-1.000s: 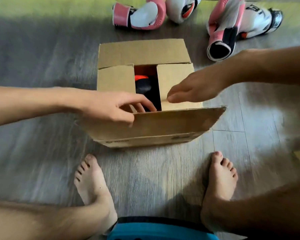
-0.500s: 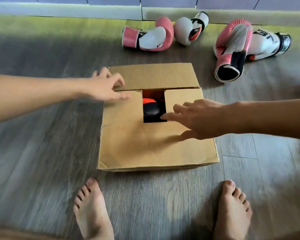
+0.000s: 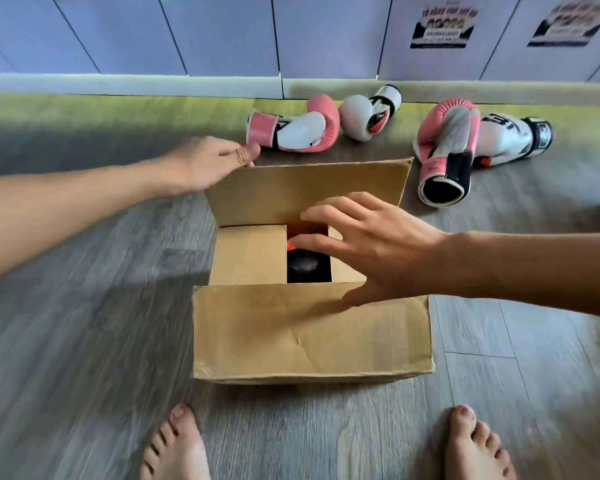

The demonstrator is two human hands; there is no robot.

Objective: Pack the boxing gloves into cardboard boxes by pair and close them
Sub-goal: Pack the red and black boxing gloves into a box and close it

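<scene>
From the head camera, the cardboard box [image 3: 395, 344] sits on the wood-look floor [image 3: 84, 341] just ahead of the person's bare feet [image 3: 174, 445], only part closed. Its near flap [image 3: 274, 323] is folded down over the top, a side flap [image 3: 248, 254] lies inward, and the far flap [image 3: 309, 192] stands tilted up. In the gap between them shows a dark boxing glove with an orange-red patch [image 3: 307, 268], already inside. The left hand [image 3: 215, 161] reaches to the far flap's top-left corner with its fingers curled against the edge; blur hides whether it truly pinches the card. The right hand [image 3: 371, 247] hovers over the opening with fingers spread wide and nothing in it, its thumb low beside the near flap. Beyond the box, loose on the floor, lie a pink and white glove [image 3: 291, 131], a white glove [image 3: 368, 114], another pink glove [image 3: 444, 150] and a white glove with a black cuff [image 3: 510, 136]. The flaps look like thin, light corrugated card: stiff across the panel, springy at the crease, best pressed flat with an open palm near the free edge. The gloves should be padded, bulky and light, and easiest to grip round the cuff.
</scene>
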